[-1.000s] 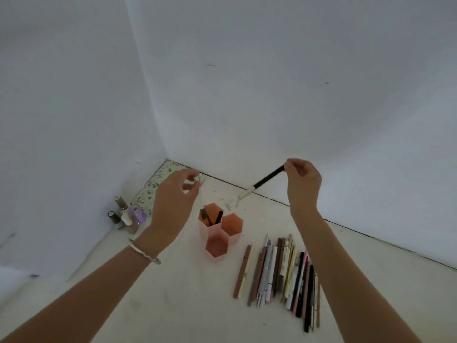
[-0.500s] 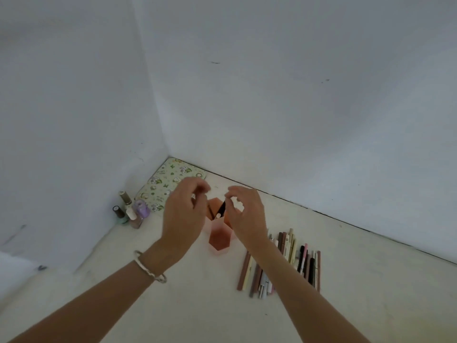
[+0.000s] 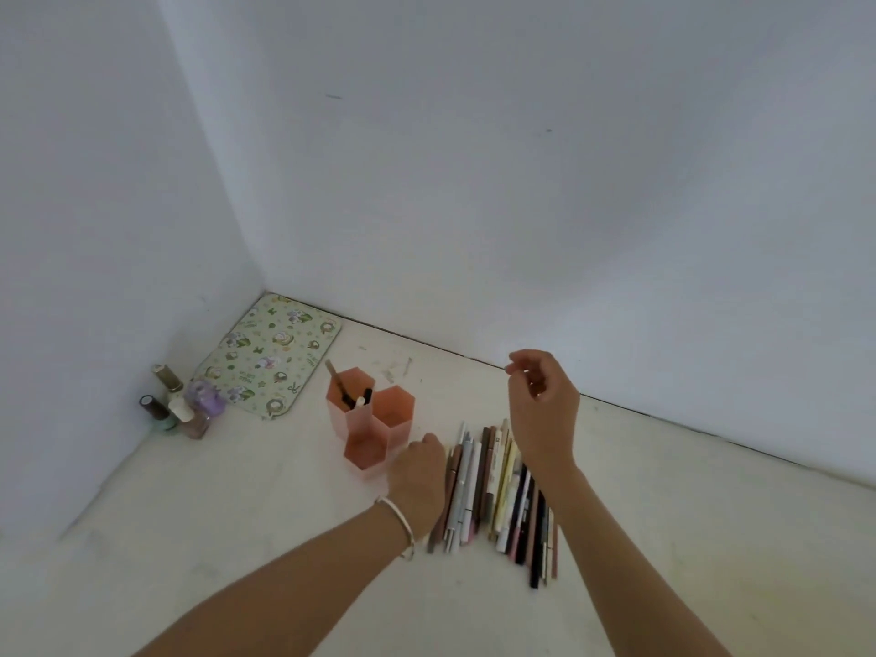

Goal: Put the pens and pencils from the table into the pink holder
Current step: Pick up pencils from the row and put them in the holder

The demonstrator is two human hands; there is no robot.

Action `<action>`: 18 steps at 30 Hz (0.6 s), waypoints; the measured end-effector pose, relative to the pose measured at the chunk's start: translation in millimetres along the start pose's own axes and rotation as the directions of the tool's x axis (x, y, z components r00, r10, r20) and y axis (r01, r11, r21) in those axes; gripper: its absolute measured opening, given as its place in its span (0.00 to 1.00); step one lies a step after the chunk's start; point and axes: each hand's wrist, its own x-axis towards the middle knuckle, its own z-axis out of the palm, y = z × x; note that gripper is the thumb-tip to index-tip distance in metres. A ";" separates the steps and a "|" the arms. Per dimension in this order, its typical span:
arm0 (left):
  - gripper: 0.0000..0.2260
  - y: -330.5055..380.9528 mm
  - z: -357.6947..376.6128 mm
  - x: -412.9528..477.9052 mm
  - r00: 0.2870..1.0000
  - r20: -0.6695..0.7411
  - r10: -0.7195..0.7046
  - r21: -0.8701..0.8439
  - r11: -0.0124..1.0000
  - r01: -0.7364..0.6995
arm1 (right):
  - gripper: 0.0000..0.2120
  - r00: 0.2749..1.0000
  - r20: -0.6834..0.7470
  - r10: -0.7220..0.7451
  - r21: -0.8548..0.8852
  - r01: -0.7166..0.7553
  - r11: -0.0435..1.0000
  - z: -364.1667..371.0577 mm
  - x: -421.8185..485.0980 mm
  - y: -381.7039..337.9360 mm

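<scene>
The pens and pencils (image 3: 493,490) are lying side by side in a tidy row on the surface (image 3: 237,514), just right of the pink holder (image 3: 374,419), probably so each can be picked off singly. A few pens are already standing tilted in the holder's back-left cell. The left hand (image 3: 417,481) is reaching low, palm down, onto the row's left edge; its fingertips are hidden, so I cannot tell whether it is gripping anything. The right hand (image 3: 545,410) is hovering above the row, fingers loosely curled and empty.
</scene>
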 end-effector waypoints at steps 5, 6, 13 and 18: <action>0.22 2.4 -12.6 0.7 0.997 -0.029 0.066 -0.011 0.998 -0.067 | 0.11 0.996 0.054 0.068 -0.086 -0.064 0.994 -6.1 -7.4 20.0; 0.23 -0.3 -26.4 3.9 0.993 -0.080 0.081 -0.119 0.989 -0.090 | 0.10 0.991 0.088 0.099 -0.116 -0.088 0.989 -2.5 -8.4 23.5; 0.21 -44.7 -147.3 10.6 0.863 -0.491 -0.118 -0.713 0.624 -0.321 | 0.12 0.810 0.475 0.344 -0.659 0.068 0.749 46.9 -35.7 47.4; 0.21 -72.0 -146.5 -0.1 0.870 -0.445 -0.210 -0.796 0.539 -0.277 | 0.11 0.778 0.552 0.299 -0.772 0.341 0.537 73.8 -57.2 54.2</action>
